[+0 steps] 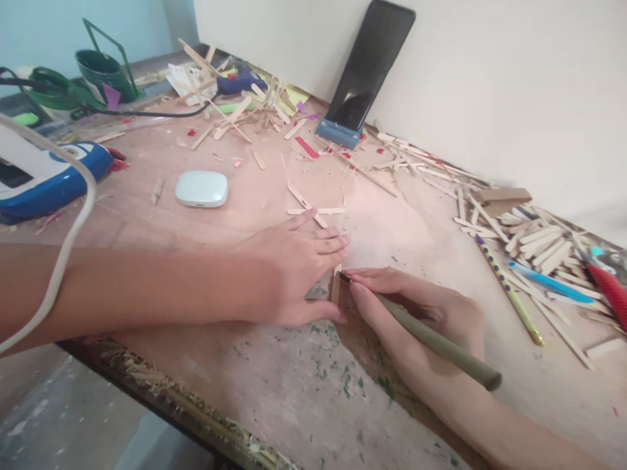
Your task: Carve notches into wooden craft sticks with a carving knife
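My left hand (304, 267) lies flat on the table, fingers stretched out and thumb apart. Its thumb and fingertips rest at a narrow wooden craft stick (336, 287), which is partly covered. My right hand (416, 300) is closed around a craft knife (441, 343) with a long, round olive-green handle. The knife's small dark tip touches or nearly touches the stick between my two hands; the exact contact is too small to tell. Just beyond my left fingers, two craft sticks (321, 212) lie crossed, with my left index fingertip at them.
A phone (372, 65) leans in a blue stand (339, 132) against the white wall. Craft sticks (543, 241), a pencil (509, 290) and a blue pen (551, 282) lie at right. A pale case (202, 188), blue device (59, 179) and white cable (73, 241) are left. A glue gun (240, 81) lies behind.
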Motion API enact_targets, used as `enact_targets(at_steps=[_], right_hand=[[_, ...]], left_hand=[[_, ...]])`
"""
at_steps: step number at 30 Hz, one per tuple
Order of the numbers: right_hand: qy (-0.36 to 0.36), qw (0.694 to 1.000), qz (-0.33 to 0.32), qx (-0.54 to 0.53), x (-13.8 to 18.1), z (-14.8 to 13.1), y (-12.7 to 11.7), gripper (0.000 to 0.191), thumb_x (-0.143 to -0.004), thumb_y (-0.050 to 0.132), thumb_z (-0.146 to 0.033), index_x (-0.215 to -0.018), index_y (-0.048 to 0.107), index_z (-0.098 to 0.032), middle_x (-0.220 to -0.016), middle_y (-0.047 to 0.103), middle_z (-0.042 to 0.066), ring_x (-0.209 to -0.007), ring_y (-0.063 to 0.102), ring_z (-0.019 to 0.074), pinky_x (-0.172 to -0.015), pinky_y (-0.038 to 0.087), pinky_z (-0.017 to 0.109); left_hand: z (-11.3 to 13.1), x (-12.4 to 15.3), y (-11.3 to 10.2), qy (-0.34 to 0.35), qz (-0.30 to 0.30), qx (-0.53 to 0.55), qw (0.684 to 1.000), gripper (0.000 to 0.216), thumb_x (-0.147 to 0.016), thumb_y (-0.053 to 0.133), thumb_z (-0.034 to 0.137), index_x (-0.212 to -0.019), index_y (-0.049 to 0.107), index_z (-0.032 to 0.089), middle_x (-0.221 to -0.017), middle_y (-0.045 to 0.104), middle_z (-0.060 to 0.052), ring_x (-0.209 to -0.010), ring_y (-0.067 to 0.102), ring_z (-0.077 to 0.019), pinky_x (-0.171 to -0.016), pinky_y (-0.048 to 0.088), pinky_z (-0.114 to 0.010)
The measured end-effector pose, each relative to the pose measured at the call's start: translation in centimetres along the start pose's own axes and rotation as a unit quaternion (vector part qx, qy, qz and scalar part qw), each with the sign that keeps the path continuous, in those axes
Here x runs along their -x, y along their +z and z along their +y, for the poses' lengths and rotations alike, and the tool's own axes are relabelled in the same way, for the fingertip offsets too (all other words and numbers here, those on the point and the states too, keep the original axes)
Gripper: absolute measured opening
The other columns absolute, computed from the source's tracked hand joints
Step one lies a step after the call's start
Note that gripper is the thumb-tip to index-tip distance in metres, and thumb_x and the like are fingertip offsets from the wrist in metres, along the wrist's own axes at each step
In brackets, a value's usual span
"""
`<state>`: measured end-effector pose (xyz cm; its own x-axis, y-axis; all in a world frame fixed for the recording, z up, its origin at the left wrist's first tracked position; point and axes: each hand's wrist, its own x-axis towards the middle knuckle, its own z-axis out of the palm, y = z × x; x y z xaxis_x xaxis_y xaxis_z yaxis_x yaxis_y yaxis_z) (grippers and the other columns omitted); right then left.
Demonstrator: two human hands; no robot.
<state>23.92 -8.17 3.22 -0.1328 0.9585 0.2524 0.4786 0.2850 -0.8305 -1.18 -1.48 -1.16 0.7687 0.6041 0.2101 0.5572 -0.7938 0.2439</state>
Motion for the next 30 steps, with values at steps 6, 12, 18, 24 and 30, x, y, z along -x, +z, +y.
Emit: enact_targets(at_steps=[6, 12, 18, 24, 30], right_hand=[[-0.009, 1.0, 0.001, -0.015, 0.5, 0.7, 0.2, 0.013, -0.113, 0.093, -0.031, -0.101, 0.098, -0.032, -0.11, 0.1, 0.006, -0.084, 0.095, 0.0239, -0.07, 0.077, 0.03], [-0.015, 1.0, 0.01, -0.011, 1.1, 1.6, 0.2, 0.013, -0.117, 0.095, -0.038, -0.107, 0.1, -0.032, -0.118, 0.101, 0.008, -0.093, 0.098, 0.0269, -0.077, 0.081, 0.034], [-0.011, 1.0, 0.014, -0.013, 1.0, 1.5, 0.2, 0.012, -0.113, 0.097, -0.037, -0.102, 0.099, -0.032, -0.114, 0.101, 0.007, -0.091, 0.097, 0.0271, -0.078, 0.082, 0.035], [0.049, 0.999, 0.005, -0.014, 0.2, 0.0, 0.3, 0.024, -0.107, 0.1, -0.052, -0.095, 0.098, -0.031, -0.106, 0.1, 0.009, -0.083, 0.095, 0.0287, -0.07, 0.08, 0.036], [0.104, 0.994, -0.019, -0.013, -0.5, -1.7, 0.4, 0.037, -0.106, 0.096, -0.061, -0.088, 0.095, -0.028, -0.085, 0.094, 0.008, -0.068, 0.088, 0.0275, -0.062, 0.073, 0.036]], left_hand=[[-0.2, -1.1, 0.6, -0.004, -0.019, -0.009, 1.0, 0.101, -0.124, 0.064, 0.092, -0.185, 0.074, 0.012, -0.195, 0.066, -0.023, -0.187, 0.065, -0.0402, -0.169, 0.021, -0.062], [-0.1, -1.0, 0.4, -0.003, -0.019, -0.013, 1.0, 0.1, -0.124, 0.066, 0.09, -0.186, 0.073, 0.013, -0.195, 0.067, -0.022, -0.187, 0.065, -0.0393, -0.17, 0.018, -0.059], [-0.1, -1.2, 0.4, -0.005, -0.019, -0.018, 1.0, 0.102, -0.123, 0.064, 0.093, -0.186, 0.074, 0.013, -0.193, 0.069, -0.021, -0.185, 0.067, -0.0386, -0.168, 0.025, -0.058], [0.0, -1.2, 0.3, -0.015, -0.024, -0.022, 0.999, 0.104, -0.122, 0.066, 0.095, -0.187, 0.073, 0.013, -0.193, 0.069, -0.021, -0.187, 0.066, -0.0378, -0.167, 0.027, -0.058], [0.9, -0.8, -1.6, -0.008, -0.043, -0.038, 0.998, 0.093, -0.127, 0.071, 0.082, -0.181, 0.077, 0.008, -0.188, 0.073, -0.023, -0.181, 0.072, -0.0375, -0.167, 0.031, -0.057]])
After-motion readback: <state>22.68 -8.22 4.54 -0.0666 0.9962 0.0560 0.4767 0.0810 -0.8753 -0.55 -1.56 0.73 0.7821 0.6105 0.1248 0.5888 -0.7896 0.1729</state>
